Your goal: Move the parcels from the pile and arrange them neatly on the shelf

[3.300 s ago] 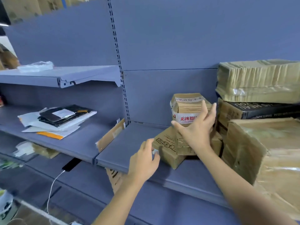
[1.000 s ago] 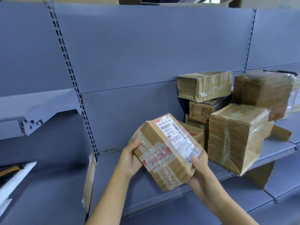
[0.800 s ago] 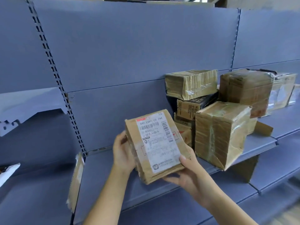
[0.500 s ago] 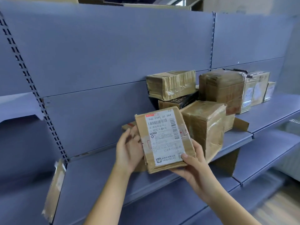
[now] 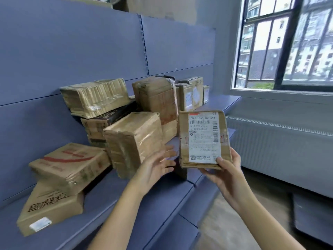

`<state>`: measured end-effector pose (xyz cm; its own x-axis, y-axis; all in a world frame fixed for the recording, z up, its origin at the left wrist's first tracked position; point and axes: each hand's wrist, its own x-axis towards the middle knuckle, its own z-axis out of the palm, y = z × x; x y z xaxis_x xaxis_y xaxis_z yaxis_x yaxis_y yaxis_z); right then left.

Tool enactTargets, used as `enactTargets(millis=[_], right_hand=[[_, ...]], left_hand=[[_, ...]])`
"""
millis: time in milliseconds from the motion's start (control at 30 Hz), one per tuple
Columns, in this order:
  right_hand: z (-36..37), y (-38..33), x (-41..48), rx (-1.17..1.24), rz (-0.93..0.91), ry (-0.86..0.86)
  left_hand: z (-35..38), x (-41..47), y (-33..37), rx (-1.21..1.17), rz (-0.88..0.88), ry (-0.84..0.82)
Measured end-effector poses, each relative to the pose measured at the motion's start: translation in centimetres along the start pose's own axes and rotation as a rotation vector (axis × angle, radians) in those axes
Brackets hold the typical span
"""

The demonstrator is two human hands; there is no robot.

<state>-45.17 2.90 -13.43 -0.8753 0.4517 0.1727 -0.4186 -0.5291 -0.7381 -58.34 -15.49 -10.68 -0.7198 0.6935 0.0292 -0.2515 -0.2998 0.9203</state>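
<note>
Currently right hand (image 5: 227,170) pinches the labelled parcel (image 5: 204,138) by its bottom edge, upright at centre-right, label toward camera, probably to read it. Left hand (image 5: 156,168) is slack, fingers spread, empty, between parcel and pile (image 5: 133,141) on the shelf (image 5: 162,204), centre-left.

Left hand (image 5: 156,166) and right hand (image 5: 225,170): bare. Left forearm (image 5: 124,210) and right forearm (image 5: 261,222): bare all the way to the bottom frame edge, slim, smooth. Wrists narrow, bare too. Right thumbnail plain, short. Left fingers (image 5: 168,153) blurred; finer detail unreadable there.
</note>
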Motion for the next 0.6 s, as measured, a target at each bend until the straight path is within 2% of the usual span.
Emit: enactTargets(millis=[367, 600], right_hand=[[-13.2, -9.1, -1.1, -0.045, -0.126, 0.256], [-18.2, -11.2, 0.9, -0.047, -0.154, 0.361]], left_hand=[[13.2, 10.6, -9.0, 0.175, -0.109, -0.112], [17.6, 16.7, -13.0, 0.190, -0.216, -0.232]])
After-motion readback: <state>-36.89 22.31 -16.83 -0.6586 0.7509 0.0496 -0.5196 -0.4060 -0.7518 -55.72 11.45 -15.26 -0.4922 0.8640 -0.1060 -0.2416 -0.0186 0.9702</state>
